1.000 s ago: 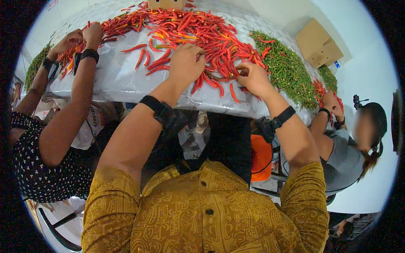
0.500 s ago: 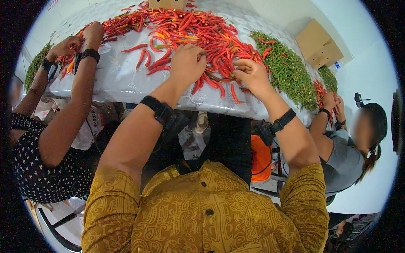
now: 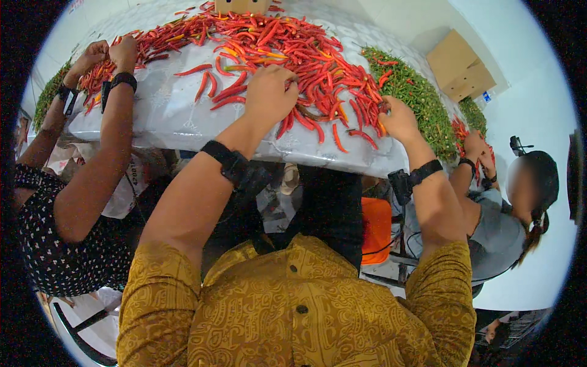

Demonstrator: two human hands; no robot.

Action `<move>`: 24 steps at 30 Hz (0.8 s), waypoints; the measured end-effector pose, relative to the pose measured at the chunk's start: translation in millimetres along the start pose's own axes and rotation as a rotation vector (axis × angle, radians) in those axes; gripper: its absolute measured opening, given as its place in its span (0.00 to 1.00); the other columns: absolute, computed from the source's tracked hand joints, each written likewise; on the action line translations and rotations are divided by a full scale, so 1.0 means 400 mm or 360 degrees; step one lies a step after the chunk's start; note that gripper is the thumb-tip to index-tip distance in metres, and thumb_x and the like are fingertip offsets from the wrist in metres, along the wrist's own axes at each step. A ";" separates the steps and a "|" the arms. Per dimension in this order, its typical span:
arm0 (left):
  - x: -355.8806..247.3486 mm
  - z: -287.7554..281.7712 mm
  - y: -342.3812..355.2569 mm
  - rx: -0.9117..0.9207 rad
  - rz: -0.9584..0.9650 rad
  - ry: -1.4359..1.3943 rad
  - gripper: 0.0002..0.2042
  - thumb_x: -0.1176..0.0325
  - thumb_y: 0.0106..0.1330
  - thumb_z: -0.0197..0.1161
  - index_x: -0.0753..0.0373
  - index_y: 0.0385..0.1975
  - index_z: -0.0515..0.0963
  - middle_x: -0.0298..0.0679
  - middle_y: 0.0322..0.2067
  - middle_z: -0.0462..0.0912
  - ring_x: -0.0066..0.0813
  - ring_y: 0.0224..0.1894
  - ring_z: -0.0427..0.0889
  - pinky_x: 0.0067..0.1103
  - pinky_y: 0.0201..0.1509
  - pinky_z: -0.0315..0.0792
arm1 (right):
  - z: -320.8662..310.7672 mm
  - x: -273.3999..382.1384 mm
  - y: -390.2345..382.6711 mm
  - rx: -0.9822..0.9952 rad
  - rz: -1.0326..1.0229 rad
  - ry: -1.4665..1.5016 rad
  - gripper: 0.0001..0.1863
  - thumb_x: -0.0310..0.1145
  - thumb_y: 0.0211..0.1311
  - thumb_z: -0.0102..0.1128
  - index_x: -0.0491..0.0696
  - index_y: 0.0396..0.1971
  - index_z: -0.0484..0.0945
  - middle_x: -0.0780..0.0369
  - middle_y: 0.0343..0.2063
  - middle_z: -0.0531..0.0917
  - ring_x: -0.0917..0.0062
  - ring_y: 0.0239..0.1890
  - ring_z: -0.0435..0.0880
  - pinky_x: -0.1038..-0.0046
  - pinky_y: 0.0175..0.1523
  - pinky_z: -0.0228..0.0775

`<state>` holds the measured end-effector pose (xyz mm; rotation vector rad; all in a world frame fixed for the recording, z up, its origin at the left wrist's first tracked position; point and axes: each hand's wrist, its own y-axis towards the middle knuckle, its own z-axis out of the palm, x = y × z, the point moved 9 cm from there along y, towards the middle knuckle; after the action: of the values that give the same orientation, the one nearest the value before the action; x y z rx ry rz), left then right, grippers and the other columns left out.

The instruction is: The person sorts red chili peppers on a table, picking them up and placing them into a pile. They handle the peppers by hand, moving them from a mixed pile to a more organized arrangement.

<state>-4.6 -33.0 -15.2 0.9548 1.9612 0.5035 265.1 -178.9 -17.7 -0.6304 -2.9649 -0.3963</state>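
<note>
A large heap of red chili peppers (image 3: 306, 55), with a few orange ones mixed in, spreads over the table in front of me. My left hand (image 3: 271, 93) rests at the near side of the heap, its fingers curled in; what they hold is hidden. Several loose chilies lie left of it. My right hand (image 3: 400, 119) is at the right edge of the heap, beside a mound of green chili stems (image 3: 419, 104). Its thumb and fingers are bent together, and anything between them is too small to make out. A red-orange chili (image 3: 339, 139) lies near the table edge between my hands.
The table (image 3: 165, 116) has a pale, shiny cover. Co-workers sit at left and right, their hands (image 3: 124, 54) also among chilies. A cardboard box (image 3: 458, 66) stands at the far right, another box (image 3: 243, 6) at the back. An orange stool (image 3: 375, 229) is below the table.
My right hand has moved right, from the front of the red heap to the edge of the green mound. My left hand stays nearly in place. The left co-worker's hands shifted slightly.
</note>
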 end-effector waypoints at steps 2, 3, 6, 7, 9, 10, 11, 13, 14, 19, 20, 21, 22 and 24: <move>0.005 -0.003 0.001 -0.0017 0.0020 0.0001 0.09 0.67 0.53 0.60 0.63 0.31 0.81 0.46 0.34 0.81 0.46 0.40 0.79 0.36 0.47 0.72 | 0.007 0.038 0.007 0.0021 -0.0053 0.0176 0.26 0.33 0.49 0.56 0.47 0.52 0.73 0.50 0.44 0.80 0.57 0.45 0.80 0.61 0.51 0.71; 0.006 -0.003 0.001 -0.0024 0.0031 0.0000 0.09 0.67 0.53 0.61 0.63 0.31 0.81 0.46 0.34 0.81 0.45 0.40 0.79 0.35 0.47 0.72 | 0.019 0.050 0.013 0.0071 -0.0044 0.0211 0.27 0.30 0.49 0.56 0.47 0.53 0.73 0.51 0.45 0.80 0.60 0.46 0.80 0.64 0.52 0.71; 0.009 0.003 0.001 0.0006 0.0020 0.0007 0.09 0.67 0.54 0.61 0.64 0.31 0.82 0.45 0.34 0.81 0.45 0.40 0.79 0.35 0.48 0.72 | 0.047 0.094 0.023 0.0254 0.0003 0.0360 0.28 0.25 0.49 0.55 0.47 0.56 0.71 0.54 0.47 0.80 0.68 0.47 0.80 0.69 0.52 0.71; 0.010 0.002 0.001 0.0001 0.0024 0.0008 0.09 0.67 0.54 0.61 0.64 0.31 0.82 0.45 0.34 0.81 0.45 0.40 0.79 0.35 0.48 0.72 | 0.047 0.122 0.022 0.0340 0.0020 0.0442 0.28 0.24 0.49 0.55 0.47 0.56 0.71 0.54 0.47 0.80 0.70 0.47 0.80 0.70 0.52 0.71; 0.013 0.000 0.002 -0.0009 0.0030 0.0010 0.09 0.68 0.54 0.61 0.64 0.31 0.82 0.45 0.34 0.82 0.45 0.40 0.79 0.35 0.48 0.72 | 0.051 0.169 0.027 0.0454 -0.0051 0.0644 0.29 0.21 0.50 0.53 0.47 0.56 0.71 0.56 0.47 0.79 0.73 0.46 0.80 0.72 0.51 0.72; 0.011 0.002 0.002 -0.0006 0.0028 0.0009 0.09 0.68 0.54 0.61 0.64 0.31 0.82 0.45 0.34 0.82 0.45 0.40 0.79 0.35 0.48 0.72 | 0.049 0.188 0.030 0.0480 -0.0129 0.0760 0.29 0.20 0.50 0.52 0.47 0.57 0.71 0.56 0.48 0.79 0.75 0.45 0.79 0.73 0.51 0.72; 0.010 0.002 0.002 -0.0004 0.0026 0.0009 0.09 0.68 0.54 0.61 0.64 0.31 0.82 0.45 0.34 0.82 0.45 0.40 0.79 0.35 0.48 0.72 | 0.046 0.206 0.033 0.0506 -0.0209 0.0876 0.29 0.19 0.50 0.51 0.46 0.57 0.70 0.57 0.48 0.79 0.77 0.45 0.79 0.74 0.50 0.72; 0.011 0.004 0.002 -0.0010 0.0032 0.0004 0.09 0.68 0.54 0.60 0.64 0.31 0.82 0.45 0.34 0.82 0.45 0.40 0.79 0.34 0.48 0.72 | 0.027 0.229 0.048 0.0490 -0.0265 0.1078 0.29 0.18 0.51 0.50 0.44 0.57 0.70 0.59 0.51 0.78 0.76 0.46 0.79 0.75 0.51 0.72; 0.013 0.004 0.002 -0.0018 0.0040 -0.0002 0.09 0.68 0.54 0.60 0.64 0.31 0.82 0.45 0.34 0.82 0.45 0.40 0.79 0.34 0.48 0.72 | 0.015 0.240 0.057 0.0483 -0.0294 0.1179 0.29 0.17 0.51 0.49 0.43 0.58 0.69 0.60 0.52 0.77 0.76 0.46 0.79 0.75 0.51 0.72; 0.002 -0.001 0.003 -0.0014 0.0076 -0.0017 0.08 0.68 0.53 0.61 0.63 0.30 0.81 0.45 0.34 0.81 0.45 0.40 0.78 0.35 0.48 0.71 | 0.009 0.195 0.145 0.0404 -0.0176 0.1308 0.28 0.18 0.54 0.48 0.40 0.59 0.66 0.56 0.54 0.75 0.73 0.51 0.77 0.72 0.57 0.68; 0.005 0.004 0.004 -0.0007 0.0060 -0.0048 0.08 0.67 0.53 0.61 0.63 0.30 0.81 0.45 0.34 0.81 0.44 0.41 0.78 0.35 0.48 0.71 | 0.017 0.171 0.165 0.0374 -0.0204 0.1167 0.28 0.18 0.55 0.48 0.39 0.59 0.66 0.55 0.54 0.75 0.72 0.52 0.77 0.72 0.57 0.68; 0.006 0.010 0.004 0.0001 0.0045 -0.0078 0.08 0.67 0.52 0.61 0.62 0.30 0.81 0.45 0.34 0.80 0.44 0.41 0.78 0.36 0.48 0.70 | 0.029 0.140 0.188 0.0344 -0.0230 0.1026 0.27 0.18 0.55 0.48 0.39 0.59 0.65 0.54 0.54 0.75 0.71 0.53 0.77 0.72 0.57 0.69; 0.011 0.009 0.005 -0.0005 0.0039 -0.0089 0.08 0.67 0.52 0.61 0.62 0.30 0.81 0.45 0.34 0.80 0.44 0.41 0.78 0.36 0.48 0.70 | 0.007 0.150 0.204 0.0096 -0.0298 0.0513 0.21 0.26 0.57 0.50 0.43 0.53 0.72 0.52 0.46 0.81 0.61 0.48 0.80 0.66 0.53 0.71; 0.019 0.008 0.006 -0.0018 0.0028 -0.0112 0.08 0.67 0.52 0.61 0.62 0.29 0.81 0.45 0.34 0.80 0.45 0.41 0.78 0.36 0.48 0.70 | 0.017 0.128 0.207 0.0196 -0.0146 0.0021 0.22 0.26 0.56 0.50 0.45 0.54 0.72 0.51 0.47 0.80 0.58 0.50 0.79 0.63 0.54 0.69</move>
<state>-3.3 -25.7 -19.4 0.9705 1.8866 0.4840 252.2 -84.1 2.1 -0.4780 -2.9845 -0.2209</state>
